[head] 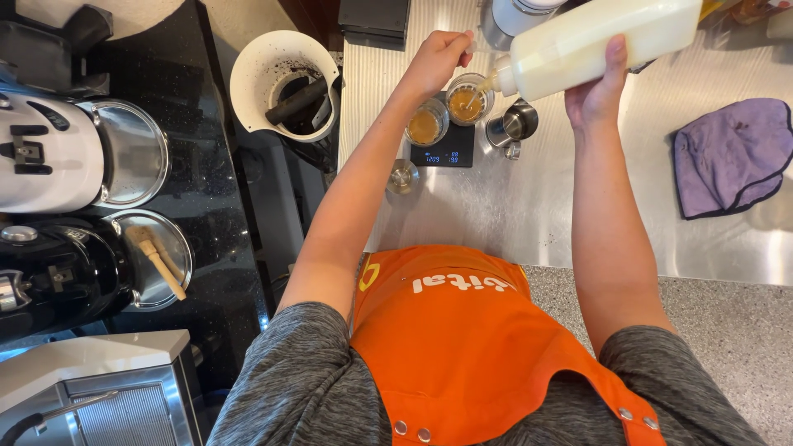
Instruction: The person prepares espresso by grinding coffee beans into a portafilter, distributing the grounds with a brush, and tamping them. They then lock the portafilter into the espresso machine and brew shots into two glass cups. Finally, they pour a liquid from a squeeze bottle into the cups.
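Nearest the person, the orange apron (pixel 462 347) fills the lower middle of the view, and both bare forearms reach away over the steel counter (pixel 529 215).

A small steel lid or cup (pixel 403 176) sits near the counter's left edge. Just beyond it a black scale (pixel 446 150) with a lit display carries one glass (pixel 468 104) on its far part; a second glass (pixel 426 125), holding brown liquid, stands at the scale's left edge, partly off it as far as the view shows. A small steel pitcher (pixel 516 124) stands just right of the scale. A purple cloth (pixel 731 157) lies well apart toward the counter's right edge.

The left hand (pixel 436 59) hovers over the far glass, fingers curled together and pinching what seems to be a thin stirrer that dips into it; the tool itself is too slim to be sure of.

The right hand (pixel 596 87) grips a white milk jug (pixel 603 37) from below, thumb up one side, the other fingers wrapped behind and hidden. The jug is tilted spout-down, its mouth just over the far glass.

To pour well, I judge the spout should stay low and close over the rim, the tilt eased slowly so the stream stays thin, eyes on the scale's reading. The stirring hand should keep clear of the stream and not press on the glass, which would skew the weight.

Far left, off the counter, a white bin (pixel 285 83) of grounds stands.
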